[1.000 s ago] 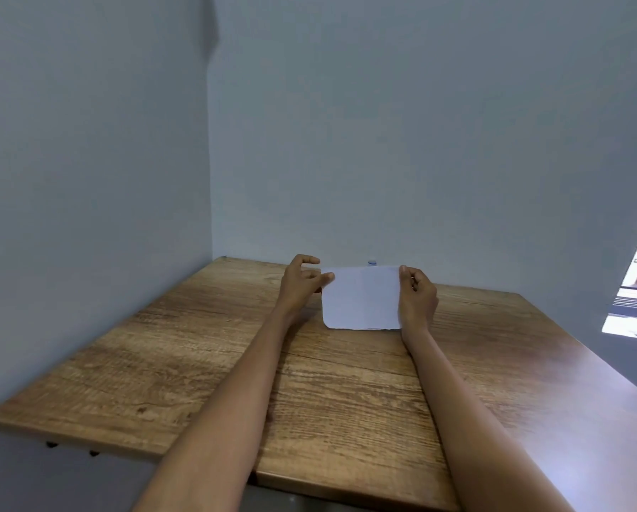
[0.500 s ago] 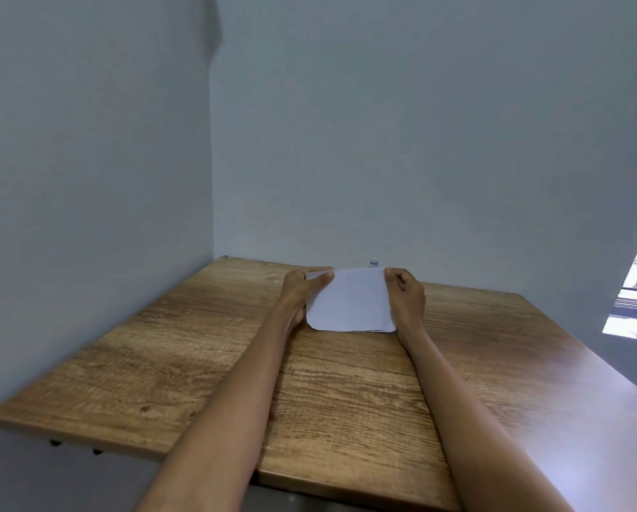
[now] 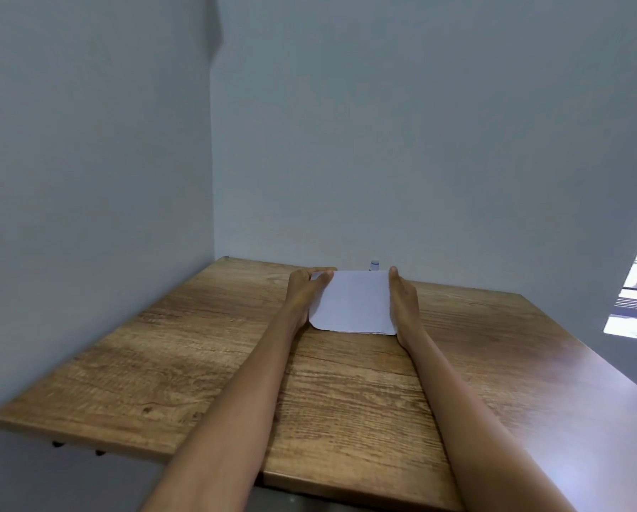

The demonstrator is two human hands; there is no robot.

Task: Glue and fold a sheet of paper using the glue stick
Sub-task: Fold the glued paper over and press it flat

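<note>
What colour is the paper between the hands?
Plain white, unprinted on the side showing; the paper lies on the wood-grain table, clearest in the head view.

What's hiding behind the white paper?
A small glue stick pokes up behind the folded paper, by the wall. Only its top shows; the paper covers the rest. Both hands, left hand and right hand, flank the paper.

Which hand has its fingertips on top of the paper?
The left hand: fingertips curl onto the paper's far corner. The right hand lies edge-on along its side.
</note>
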